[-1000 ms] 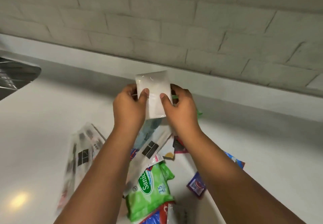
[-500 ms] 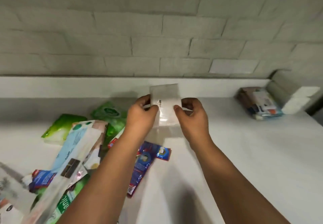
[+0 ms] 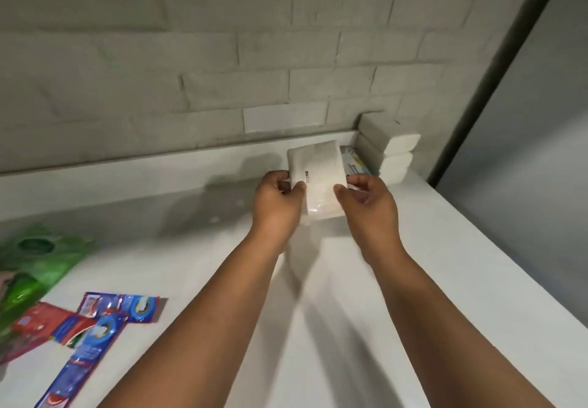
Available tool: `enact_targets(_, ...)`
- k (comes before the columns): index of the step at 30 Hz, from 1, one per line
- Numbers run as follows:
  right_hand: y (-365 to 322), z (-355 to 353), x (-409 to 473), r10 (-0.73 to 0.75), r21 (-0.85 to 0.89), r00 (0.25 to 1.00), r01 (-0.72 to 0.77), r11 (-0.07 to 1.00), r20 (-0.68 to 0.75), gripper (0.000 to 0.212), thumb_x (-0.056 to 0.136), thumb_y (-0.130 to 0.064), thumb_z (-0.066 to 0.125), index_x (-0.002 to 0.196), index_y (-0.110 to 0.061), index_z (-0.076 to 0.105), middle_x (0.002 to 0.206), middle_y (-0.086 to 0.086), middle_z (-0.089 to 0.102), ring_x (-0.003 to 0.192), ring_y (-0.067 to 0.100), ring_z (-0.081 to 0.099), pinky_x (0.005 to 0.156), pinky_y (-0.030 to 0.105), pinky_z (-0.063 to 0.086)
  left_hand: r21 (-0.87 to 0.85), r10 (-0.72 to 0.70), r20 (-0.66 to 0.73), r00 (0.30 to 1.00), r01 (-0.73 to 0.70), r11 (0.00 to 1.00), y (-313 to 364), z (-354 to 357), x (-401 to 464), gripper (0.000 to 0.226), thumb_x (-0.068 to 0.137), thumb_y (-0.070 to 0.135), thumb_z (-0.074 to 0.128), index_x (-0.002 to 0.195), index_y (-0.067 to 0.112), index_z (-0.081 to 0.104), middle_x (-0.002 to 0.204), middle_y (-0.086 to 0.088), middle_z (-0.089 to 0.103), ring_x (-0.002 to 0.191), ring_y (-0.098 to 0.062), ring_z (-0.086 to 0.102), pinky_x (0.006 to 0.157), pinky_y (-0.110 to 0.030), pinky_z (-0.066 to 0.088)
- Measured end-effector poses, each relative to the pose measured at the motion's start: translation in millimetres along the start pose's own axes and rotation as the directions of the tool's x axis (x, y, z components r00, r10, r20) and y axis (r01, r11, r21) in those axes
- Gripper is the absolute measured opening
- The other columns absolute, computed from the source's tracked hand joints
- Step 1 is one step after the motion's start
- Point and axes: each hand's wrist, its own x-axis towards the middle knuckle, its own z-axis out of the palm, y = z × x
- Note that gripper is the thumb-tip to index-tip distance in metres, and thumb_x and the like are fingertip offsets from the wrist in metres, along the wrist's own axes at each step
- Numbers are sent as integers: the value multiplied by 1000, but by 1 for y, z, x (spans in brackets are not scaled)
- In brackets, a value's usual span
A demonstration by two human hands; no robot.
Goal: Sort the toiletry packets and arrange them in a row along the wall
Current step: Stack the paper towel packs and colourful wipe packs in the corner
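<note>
Head view: white packet (image 3: 318,178) held above counter (image 3: 461,280), near wall, beside stacked packs (image 3: 396,159); left hand (image 3: 275,204) and right hand (image 3: 369,207) pinching its side edges. Likely light, soft, slippery film; side-edge hold suits

Counter (image 3: 203,248) open leftward; white packs (image 3: 397,156) block the right corner.

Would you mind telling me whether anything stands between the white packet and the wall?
Nothing visible does. Both hands, left and right, hold the white packet above the counter, left of the printed packets and white stacks.
</note>
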Motion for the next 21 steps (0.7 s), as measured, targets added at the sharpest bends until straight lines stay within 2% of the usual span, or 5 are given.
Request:
enact_targets(6, 1, -62, 60, -106, -53, 993, 103, 993, -58, 19, 84, -19, 68, 101, -22, 61, 76, -15, 58, 66, -4, 56, 71, 21, 48, -31, 2, 101, 995, 1, 1000, 25, 85, 11, 23, 70, 20, 63, 92, 26, 61, 96, -4, 70, 91, -24, 68, 82, -38, 56)
enact_targets(11, 4, -101, 114, -126, -125, 989, 115, 986, -83, 29, 85, -28, 69, 111, -17, 65, 82, -11, 63, 79, 11, 63, 80, 31, 53, -55, -10, 216, 976, 23, 998, 38, 139, 28, 39, 70, 13, 61, 108, 22, 62, 97, -10, 71, 82, -29, 68, 61, -36, 59)
enact_targets(14, 2, -113, 146, -164, -176, 984, 149, 973, -70, 33, 85, -31, 69, 113, -14, 66, 96, 0, 70, 90, 17, 65, 82, 30, 52, -65, -33, 235, 971, 49, 997, 39, 162, 46, 45, 71, 22, 66, 116, 26, 62, 99, -4, 73, 89, -27, 70, 75, -41, 58)
enact_targets(16, 3, -121, 168, -177, -198, 983, 164, 966, -51, 38, 86, -33, 68, 117, -11, 65, 105, 4, 69, 95, 19, 64, 84, 30, 52, -87, 1, 258, 966, 23, 996, 41, 179, 61, 33, 83, 17, 66, 115, 20, 63, 103, -5, 72, 93, -25, 69, 84, -38, 57)
enact_targets(21, 3, -131, 213, -185, -228, 983, 179, 957, -1, 32, 92, -34, 61, 110, -9, 67, 89, -2, 63, 78, 12, 59, 70, 23, 48, -102, 8, 334, 943, 27, 994, 56, 200, 93, 12, 94, 14, 56, 99, 20, 65, 107, -8, 70, 105, -24, 66, 95, -40, 53)
